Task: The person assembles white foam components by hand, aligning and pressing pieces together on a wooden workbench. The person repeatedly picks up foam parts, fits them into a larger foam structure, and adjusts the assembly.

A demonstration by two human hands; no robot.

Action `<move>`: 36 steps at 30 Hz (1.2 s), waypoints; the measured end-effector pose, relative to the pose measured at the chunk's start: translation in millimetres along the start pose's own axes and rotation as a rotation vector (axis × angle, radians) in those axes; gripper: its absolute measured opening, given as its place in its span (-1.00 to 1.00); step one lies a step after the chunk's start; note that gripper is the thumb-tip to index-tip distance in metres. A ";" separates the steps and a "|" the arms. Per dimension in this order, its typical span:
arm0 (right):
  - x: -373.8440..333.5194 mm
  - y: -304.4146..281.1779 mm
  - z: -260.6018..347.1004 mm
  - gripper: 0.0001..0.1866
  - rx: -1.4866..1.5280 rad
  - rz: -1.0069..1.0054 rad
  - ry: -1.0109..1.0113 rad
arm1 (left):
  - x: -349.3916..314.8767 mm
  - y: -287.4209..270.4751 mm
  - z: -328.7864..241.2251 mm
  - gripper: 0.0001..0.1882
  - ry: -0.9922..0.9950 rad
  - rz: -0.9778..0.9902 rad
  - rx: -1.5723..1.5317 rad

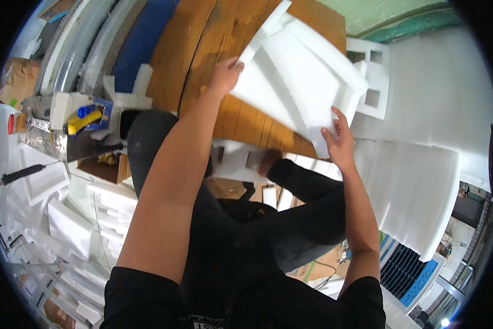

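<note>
Our left fingers [237,63] and right fingers [340,118] pinch opposite sides of the white foam piece [304,71]. We should press lightly and evenly, lest it bend

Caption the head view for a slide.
At a wooden table, the left hand and right hand hold a white foam tray with raised edges by opposite sides.

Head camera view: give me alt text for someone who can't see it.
A person's left hand and right hand grip a white foam piece with raised edges over a wooden table. Black-clad legs show below, with white sheeting on the right and a ridged yellow item on the left.
</note>
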State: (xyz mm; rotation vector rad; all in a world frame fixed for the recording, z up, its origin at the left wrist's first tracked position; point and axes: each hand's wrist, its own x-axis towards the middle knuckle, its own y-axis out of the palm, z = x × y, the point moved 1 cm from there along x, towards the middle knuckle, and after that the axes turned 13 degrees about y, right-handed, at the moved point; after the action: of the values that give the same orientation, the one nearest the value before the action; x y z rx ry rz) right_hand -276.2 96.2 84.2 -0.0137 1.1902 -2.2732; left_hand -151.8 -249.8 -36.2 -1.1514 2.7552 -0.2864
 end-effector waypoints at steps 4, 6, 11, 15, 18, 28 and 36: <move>-20.9 10.8 -7.3 -0.34 -0.182 -0.086 -0.328 | -32.1 -0.1 -0.2 -0.44 -0.072 -0.125 -0.130; -25.5 17.7 -19.1 -0.31 -0.251 -0.057 -0.312 | -36.6 2.1 3.0 -0.41 -0.056 -0.174 -0.047; -22.2 31.3 -38.8 -0.30 -0.331 -0.096 -0.465 | -30.9 1.5 20.5 -0.38 -0.007 -0.166 -0.026; -17.0 37.1 -37.9 -0.28 -0.384 -0.098 -0.497 | -28.5 1.4 22.7 -0.38 -0.029 -0.163 -0.010; -14.1 41.0 -35.1 -0.29 -0.401 -0.093 -0.491 | -24.5 -2.5 33.3 -0.37 -0.017 -0.146 0.012; -15.2 40.3 -33.0 -0.32 -0.432 -0.070 -0.464 | -20.5 -1.0 24.8 -0.46 -0.060 -0.133 -0.004; -14.6 38.5 -30.9 -0.33 -0.419 -0.052 -0.492 | -17.9 -2.7 25.3 -0.44 -0.015 -0.137 0.026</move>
State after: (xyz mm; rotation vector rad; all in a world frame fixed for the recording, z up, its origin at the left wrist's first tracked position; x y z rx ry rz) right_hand -253.6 109.5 39.9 -0.7246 1.3645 -1.8605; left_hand -132.2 -241.9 -59.2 -1.3323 2.6558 -0.3261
